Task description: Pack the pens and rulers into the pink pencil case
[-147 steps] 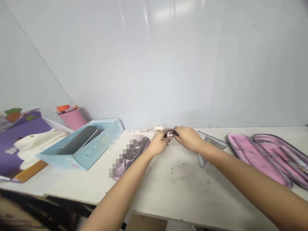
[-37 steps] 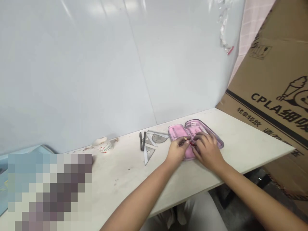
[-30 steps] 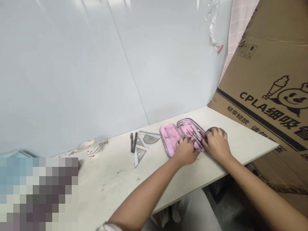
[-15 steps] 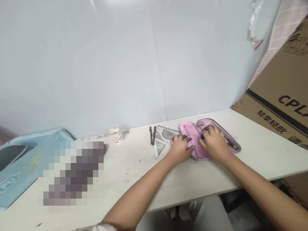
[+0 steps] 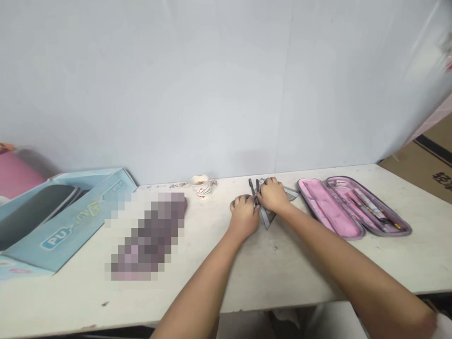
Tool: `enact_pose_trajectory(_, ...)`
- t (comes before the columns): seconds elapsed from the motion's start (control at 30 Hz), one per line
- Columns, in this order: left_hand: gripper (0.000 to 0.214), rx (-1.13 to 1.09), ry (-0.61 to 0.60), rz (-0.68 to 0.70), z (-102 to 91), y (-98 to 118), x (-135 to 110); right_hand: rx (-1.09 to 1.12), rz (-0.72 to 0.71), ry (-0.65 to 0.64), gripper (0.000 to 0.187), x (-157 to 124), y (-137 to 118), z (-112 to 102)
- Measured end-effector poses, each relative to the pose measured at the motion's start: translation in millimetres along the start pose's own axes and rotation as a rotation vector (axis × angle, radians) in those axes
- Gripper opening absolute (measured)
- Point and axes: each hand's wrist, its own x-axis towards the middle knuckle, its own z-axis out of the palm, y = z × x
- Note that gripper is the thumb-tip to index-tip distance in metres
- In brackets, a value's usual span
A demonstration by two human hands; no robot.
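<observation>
My left hand [image 5: 245, 215] rests on the table with its fingers bent and a little apart, its fingertips at the lower ends of two black pens [image 5: 252, 186]. Just right of it, my right hand [image 5: 273, 194] is closed at the right-hand pen, partly covering it. Grey-and-clear set squares [image 5: 292, 194] lie under and beside the right hand, with one corner sticking out toward me; most of their surface is hidden. To the right, an opened pink pencil case [image 5: 330, 209] lies flat, with pens and a pencil [image 5: 397, 225] in its right half.
A white paper cup [image 5: 203, 188] stands by the wall. At the left are a light-blue box [image 5: 81, 219] with a dark case in it and a pixelated purplish object [image 5: 148, 240]. A cardboard box [image 5: 431, 155] rises beyond the right end of the table [image 5: 282, 278].
Both hands have left the pencil case and moved left to the pens and set squares. The case lies open, untouched. The camera view has turned left.
</observation>
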Motion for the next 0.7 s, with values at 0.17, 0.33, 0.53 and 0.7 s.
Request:
enact_pose_trajectory(0.17,0.037,-0.015,0.052,0.041,3.3,2,-4,-0.026,0.095,-0.071,0.036,16,-5,4)
enact_pose_trajectory(0.33,0.041,-0.001,0.133,0.141,1.9,3,-6,-0.016,0.092,0.031,0.037,7,16,-12)
enact_pose_trajectory(0.53,0.041,0.16,0.308,0.31,-4.9,13,-3,0.12,-0.122,0.001,0.029,-41,50,-26)
enact_pose_trajectory(0.7,0.026,0.288,0.213,0.378,-10.1,20,-1,0.186,-0.18,0.035,0.024,-70,64,-28)
